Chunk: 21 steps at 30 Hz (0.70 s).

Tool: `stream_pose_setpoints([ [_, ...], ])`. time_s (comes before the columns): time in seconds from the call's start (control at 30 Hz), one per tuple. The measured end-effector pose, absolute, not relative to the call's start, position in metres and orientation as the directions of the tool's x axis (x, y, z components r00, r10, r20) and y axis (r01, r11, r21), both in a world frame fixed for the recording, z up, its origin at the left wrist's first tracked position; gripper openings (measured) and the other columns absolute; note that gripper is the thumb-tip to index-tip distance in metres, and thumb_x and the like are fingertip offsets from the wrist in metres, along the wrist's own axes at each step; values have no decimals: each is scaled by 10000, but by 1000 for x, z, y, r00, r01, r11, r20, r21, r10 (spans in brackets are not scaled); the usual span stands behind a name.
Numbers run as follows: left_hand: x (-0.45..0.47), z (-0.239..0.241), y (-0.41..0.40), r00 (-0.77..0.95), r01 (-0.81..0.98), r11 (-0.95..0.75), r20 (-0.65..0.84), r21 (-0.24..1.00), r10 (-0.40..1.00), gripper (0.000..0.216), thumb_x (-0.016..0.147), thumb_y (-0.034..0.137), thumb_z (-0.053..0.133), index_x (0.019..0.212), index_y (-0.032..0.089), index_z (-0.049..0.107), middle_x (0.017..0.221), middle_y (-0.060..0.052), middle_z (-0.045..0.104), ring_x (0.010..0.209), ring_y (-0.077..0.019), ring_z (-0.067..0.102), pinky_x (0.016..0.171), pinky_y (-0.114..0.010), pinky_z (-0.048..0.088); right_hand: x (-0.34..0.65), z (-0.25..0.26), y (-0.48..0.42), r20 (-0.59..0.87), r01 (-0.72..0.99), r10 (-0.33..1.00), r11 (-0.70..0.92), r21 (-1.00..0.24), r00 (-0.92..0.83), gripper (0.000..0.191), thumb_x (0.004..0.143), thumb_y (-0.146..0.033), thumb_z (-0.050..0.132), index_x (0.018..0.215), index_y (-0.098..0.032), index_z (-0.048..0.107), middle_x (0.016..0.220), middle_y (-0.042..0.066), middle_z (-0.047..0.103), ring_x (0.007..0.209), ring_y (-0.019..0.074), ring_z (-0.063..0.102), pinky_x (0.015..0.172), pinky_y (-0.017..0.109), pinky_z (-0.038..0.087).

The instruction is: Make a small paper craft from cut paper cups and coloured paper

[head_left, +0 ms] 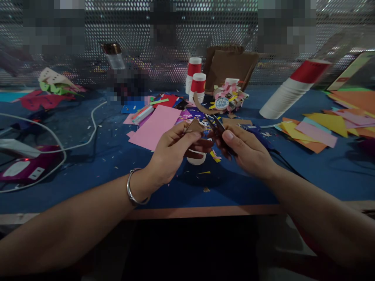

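Observation:
My left hand [171, 150] pinches a small brown piece of card [195, 126] between thumb and fingers, above the blue table. My right hand [246, 150] is closed around a pair of small black scissors [215, 125], whose blades point up and left toward the card. A small white object [196, 159] shows just below my left fingers; whether it rests on the table or is held I cannot tell. A silver bangle [133, 191] circles my left wrist.
A pink sheet [155, 127] lies left of the hands. Red-and-white paper cups [197, 86] and a paper craft piece [230, 97] stand behind; a stack of cups [290, 91] lies on its side. Coloured paper [319, 130] at right, a white cable [88, 140] and purple device [26, 168] at left.

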<state>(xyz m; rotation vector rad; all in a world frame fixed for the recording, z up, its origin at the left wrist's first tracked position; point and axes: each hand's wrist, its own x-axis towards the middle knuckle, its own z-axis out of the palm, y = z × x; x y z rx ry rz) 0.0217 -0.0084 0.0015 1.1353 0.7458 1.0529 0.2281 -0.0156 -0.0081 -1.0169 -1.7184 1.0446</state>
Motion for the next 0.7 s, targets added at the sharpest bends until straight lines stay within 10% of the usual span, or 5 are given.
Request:
stream_pose_setpoints([
  [0.7, 21, -5, -9, 395, -76, -206, 219, 976, 892, 231, 979, 379, 650, 857, 184, 645, 651, 16, 628, 534, -68, 545, 524, -184, 470, 225, -16, -11, 344, 212, 867, 435, -875, -360, 390, 1066, -547, 517, 892, -208, 599, 685, -42, 429, 568, 95, 364, 520, 281, 276],
])
